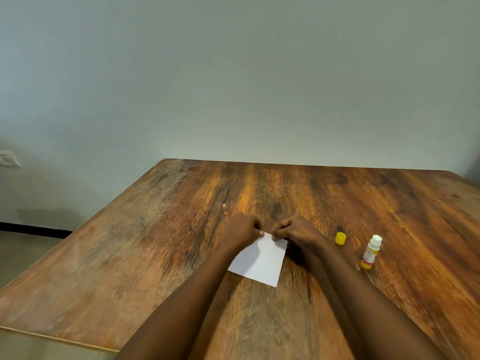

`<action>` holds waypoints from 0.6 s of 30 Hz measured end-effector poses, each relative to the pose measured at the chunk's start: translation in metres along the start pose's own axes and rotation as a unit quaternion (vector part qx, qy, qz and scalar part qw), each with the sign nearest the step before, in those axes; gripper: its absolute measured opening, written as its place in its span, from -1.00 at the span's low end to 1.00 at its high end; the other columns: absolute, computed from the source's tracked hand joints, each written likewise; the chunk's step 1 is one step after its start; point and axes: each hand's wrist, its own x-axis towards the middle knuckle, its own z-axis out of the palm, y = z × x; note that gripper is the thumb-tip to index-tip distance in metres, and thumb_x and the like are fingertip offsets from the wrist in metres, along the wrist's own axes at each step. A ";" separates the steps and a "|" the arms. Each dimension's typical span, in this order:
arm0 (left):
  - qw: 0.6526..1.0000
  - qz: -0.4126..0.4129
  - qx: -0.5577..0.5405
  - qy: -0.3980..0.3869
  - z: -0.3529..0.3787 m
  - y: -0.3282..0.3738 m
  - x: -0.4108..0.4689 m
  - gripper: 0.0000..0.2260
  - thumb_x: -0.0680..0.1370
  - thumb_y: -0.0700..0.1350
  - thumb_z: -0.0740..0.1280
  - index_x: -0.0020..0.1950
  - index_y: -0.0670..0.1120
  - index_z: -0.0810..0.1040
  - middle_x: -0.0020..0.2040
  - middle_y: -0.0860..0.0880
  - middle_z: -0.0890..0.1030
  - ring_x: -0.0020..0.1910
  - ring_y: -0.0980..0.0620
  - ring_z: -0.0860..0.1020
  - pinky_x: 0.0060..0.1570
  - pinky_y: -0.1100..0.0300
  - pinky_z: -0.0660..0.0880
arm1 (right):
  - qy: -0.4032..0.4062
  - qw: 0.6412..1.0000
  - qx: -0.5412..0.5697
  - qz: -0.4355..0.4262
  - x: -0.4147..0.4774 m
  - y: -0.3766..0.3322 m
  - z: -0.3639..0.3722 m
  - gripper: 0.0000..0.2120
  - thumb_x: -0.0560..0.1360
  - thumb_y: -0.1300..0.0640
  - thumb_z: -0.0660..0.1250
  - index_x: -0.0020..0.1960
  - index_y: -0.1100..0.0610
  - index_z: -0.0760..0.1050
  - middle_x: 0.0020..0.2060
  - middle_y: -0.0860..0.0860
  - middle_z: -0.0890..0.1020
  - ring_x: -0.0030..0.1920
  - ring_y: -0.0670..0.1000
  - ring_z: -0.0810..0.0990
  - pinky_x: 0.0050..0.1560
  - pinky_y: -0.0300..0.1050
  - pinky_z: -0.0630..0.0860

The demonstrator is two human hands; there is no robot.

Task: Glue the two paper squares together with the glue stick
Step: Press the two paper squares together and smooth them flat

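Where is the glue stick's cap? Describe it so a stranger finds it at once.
On the wooden table, look just right of the two hands pinching the white paper. The cap sits there alone, between the right hand and the open glue stick: small, round, all yellow, much shorter than the white stick.

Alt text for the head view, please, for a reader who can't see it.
Both hands, left hand and right hand, pinch the far edge of white paper on a wooden table. To the right stand an uncapped glue stick and its yellow cap.
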 end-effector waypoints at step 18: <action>0.994 -0.045 -0.100 -0.001 -0.017 -0.016 0.000 -0.80 0.54 -0.15 0.28 0.10 -0.17 0.60 0.08 -0.12 0.64 -0.12 0.10 0.47 -0.23 0.33 0.38 | 0.007 0.956 0.291 0.032 -0.001 0.014 0.013 -0.84 0.44 0.25 0.41 -0.19 0.38 0.58 -0.46 0.09 0.60 -0.55 -0.06 0.53 -0.51 -0.24 0.42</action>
